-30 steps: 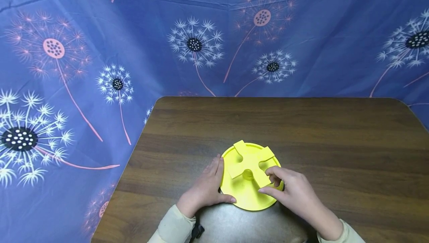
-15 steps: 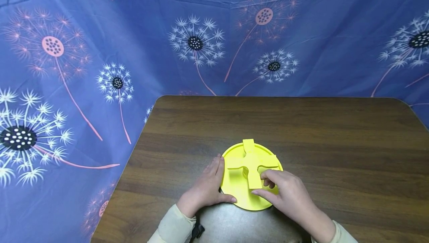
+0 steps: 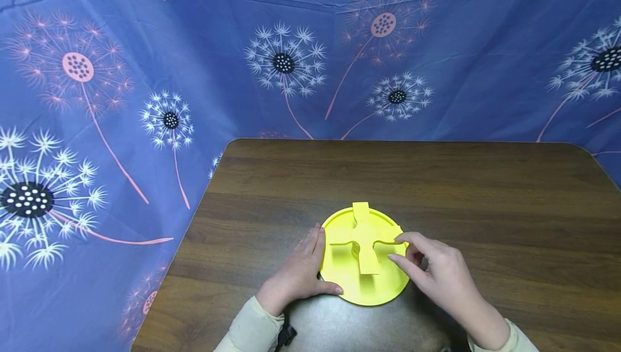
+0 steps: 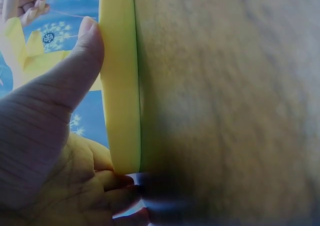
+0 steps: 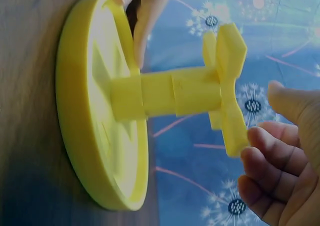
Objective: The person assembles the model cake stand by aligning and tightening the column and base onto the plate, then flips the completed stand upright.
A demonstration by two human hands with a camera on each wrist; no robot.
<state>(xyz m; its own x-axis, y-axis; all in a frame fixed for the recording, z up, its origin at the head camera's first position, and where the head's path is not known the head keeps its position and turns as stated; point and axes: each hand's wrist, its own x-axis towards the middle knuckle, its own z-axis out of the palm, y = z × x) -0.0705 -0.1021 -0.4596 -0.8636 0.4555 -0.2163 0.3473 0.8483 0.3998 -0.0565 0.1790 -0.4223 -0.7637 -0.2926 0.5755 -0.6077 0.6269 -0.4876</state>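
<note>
A yellow round base [image 3: 356,290] with a raised rim sits on the table. From it rises a short post [image 5: 165,96], seen side-on in the right wrist view. A yellow cross-shaped top [image 3: 365,233] with wide arm ends crowns the post. My left hand [image 3: 293,276] holds the base at its left side, thumb along the near rim and fingers behind; the left wrist view shows the thumb on the rim. Beside the cross's right arm is my right hand [image 3: 443,274]. One fingertip meets that arm's end, while the thumb is apart from it.
The brown wooden table [image 3: 301,174] extends behind and to both sides of the base. A blue cloth [image 3: 204,61] with dandelion prints hangs at the back and left. A pale worn patch [image 3: 349,325] marks the table's front.
The cross has turned clockwise as seen from above, its near arm swinging left. My right hand has left that near arm and moved right to the right arm. The left hand stays put.
</note>
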